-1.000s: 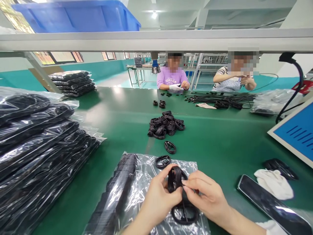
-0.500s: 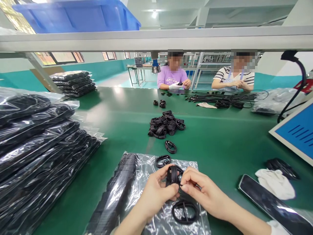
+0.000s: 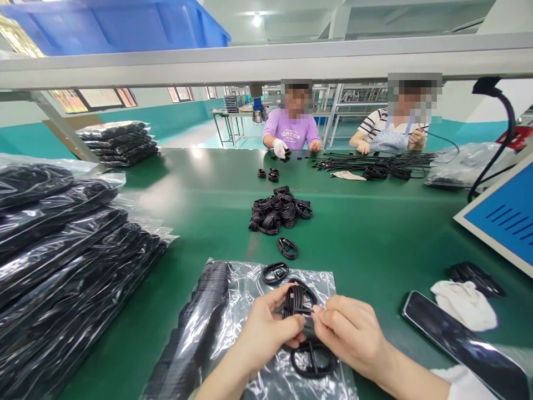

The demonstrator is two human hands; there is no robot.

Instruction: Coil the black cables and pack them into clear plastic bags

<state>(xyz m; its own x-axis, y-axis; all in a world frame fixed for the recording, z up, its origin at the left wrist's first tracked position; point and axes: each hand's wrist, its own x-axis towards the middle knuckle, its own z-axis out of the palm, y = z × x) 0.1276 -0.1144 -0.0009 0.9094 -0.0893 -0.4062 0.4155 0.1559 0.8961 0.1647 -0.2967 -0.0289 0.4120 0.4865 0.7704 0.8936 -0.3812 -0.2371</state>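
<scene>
A coiled black cable (image 3: 296,300) is sitting between both hands, low in the middle of the view, just above a clear plastic bag (image 3: 250,333) that is lying flat on the green table (image 3: 375,244). The left hand (image 3: 266,333) is pinching the coil's left side with thumb and fingers closed on it, and the right hand (image 3: 352,333) is gripping its right side with fingertips drawn in tight. The cable is looking smooth and rubbery, wound into a small oval bundle of several loops. Another black oval coil (image 3: 313,360) is lying on the crinkled, shiny bag just below the hands, and one more (image 3: 275,273) is resting at the bag's far edge. A single coil (image 3: 287,248) is lying beyond it on the bare table, and further back a loose pile of coils (image 3: 280,210) is heaping up. At the left, a tall stack of glossy bags (image 3: 62,261) packed with black cable is leaning along the table edge, and a smaller stack (image 3: 116,143) is standing far behind. A blue plastic bin (image 3: 116,25) is sitting on the overhead shelf; its contents are hidden. At the right are lying a dark flat phone (image 3: 458,344) and a white cloth (image 3: 464,304). Across the table, two other people are sitting and handling long black cables (image 3: 375,165).
</scene>
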